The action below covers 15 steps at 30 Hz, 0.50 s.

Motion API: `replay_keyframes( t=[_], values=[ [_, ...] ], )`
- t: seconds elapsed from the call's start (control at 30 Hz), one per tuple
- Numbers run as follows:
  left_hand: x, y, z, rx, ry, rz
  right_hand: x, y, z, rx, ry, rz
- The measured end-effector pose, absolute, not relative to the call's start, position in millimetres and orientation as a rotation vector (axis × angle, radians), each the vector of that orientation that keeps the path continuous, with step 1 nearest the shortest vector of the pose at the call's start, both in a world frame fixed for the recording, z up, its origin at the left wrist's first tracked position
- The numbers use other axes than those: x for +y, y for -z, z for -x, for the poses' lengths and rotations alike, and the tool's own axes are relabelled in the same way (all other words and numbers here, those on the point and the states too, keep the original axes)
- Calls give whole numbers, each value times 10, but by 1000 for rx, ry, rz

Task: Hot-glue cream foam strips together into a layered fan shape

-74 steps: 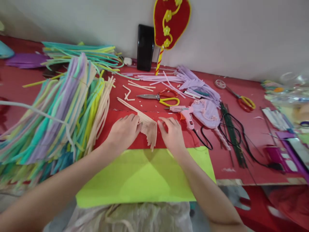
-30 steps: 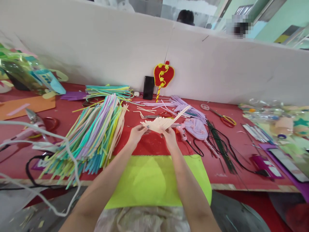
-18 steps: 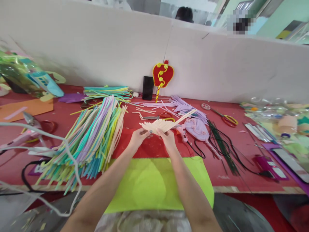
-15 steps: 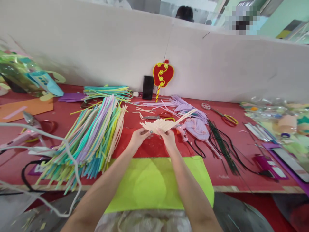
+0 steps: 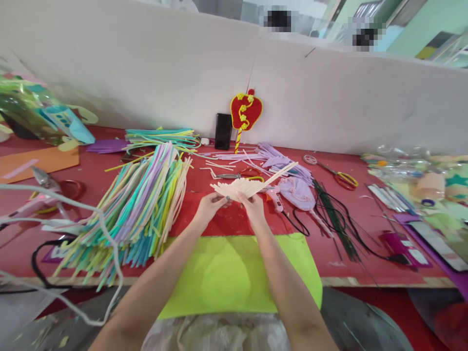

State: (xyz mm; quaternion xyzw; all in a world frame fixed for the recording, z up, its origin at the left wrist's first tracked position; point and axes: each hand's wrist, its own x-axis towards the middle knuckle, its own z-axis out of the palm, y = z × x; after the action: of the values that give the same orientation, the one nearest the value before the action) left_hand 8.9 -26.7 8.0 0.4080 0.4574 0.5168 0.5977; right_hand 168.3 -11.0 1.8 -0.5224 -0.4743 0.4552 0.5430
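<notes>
We hold cream strip fan [image 5: 244, 187] | left hand [image 5: 209, 207] pinching 9 o'clock edge | right hand [image 5: 253, 206] pinching base | raised off red table [image 5: 365, 229] since 2.5 s ago, unchanged lately

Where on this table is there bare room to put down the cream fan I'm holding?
The lime sheet in front of you is bare, as is the red strip between it and your hands. Left is crowded with the pile of foam strips; right holds the glue gun, its cord and green wires.
</notes>
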Motion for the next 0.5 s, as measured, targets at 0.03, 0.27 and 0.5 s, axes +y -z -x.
replay_keyframes(
  t=[0.03, 0.27, 0.5],
  values=[
    [-270, -80, -87, 1062, -1201, -950, -115, -24, -1681, -1132, -1081, 1241],
    [-255, -49, -87, 1069, -1202, -943, -158, -68, -1646, -1166, -1068, 1229],
    [-252, -19, -90, 1047, -1221, -948, -176, -75, -1608, -1163, -1079, 1213]
  ],
)
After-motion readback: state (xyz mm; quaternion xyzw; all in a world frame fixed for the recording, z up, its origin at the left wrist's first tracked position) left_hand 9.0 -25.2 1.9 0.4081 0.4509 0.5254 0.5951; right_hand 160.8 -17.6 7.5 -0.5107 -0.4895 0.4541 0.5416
